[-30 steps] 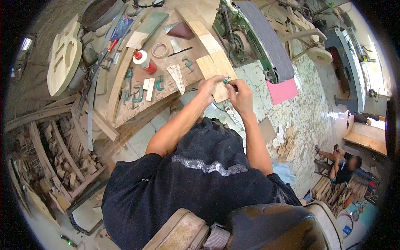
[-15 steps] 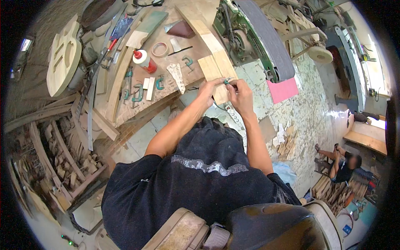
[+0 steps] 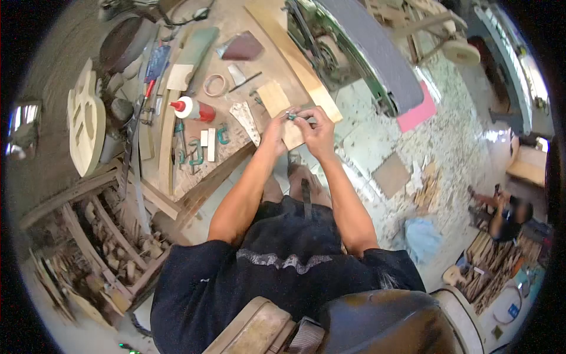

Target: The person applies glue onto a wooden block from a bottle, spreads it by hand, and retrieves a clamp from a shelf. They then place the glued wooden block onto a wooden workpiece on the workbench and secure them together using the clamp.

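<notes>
A thin pale wooden board (image 3: 272, 98) is held near the workbench's front edge, its lower part showing below my fingers. My left hand (image 3: 273, 134) grips its left side, with the fingers closed near a small green clamp (image 3: 291, 117). The fingers of my right hand (image 3: 319, 133) are closed around the clamp's right end. How the clamp's jaws sit on the board is too small to tell. A long pale plank (image 3: 300, 65) lies just to the right of the board, its near end past my right hand.
On the workbench (image 3: 236, 141) are a red-and-white glue bottle (image 3: 197, 110), a tape roll (image 3: 215, 85) and several green clamps. A belt sander (image 3: 368, 53) stands at the right. Another person (image 3: 508, 217) sits at the far right.
The view has shifted and turned. Both hands, with the board and clamp, have moved left and come away from the long plank, which now shows a gap beside the board.
</notes>
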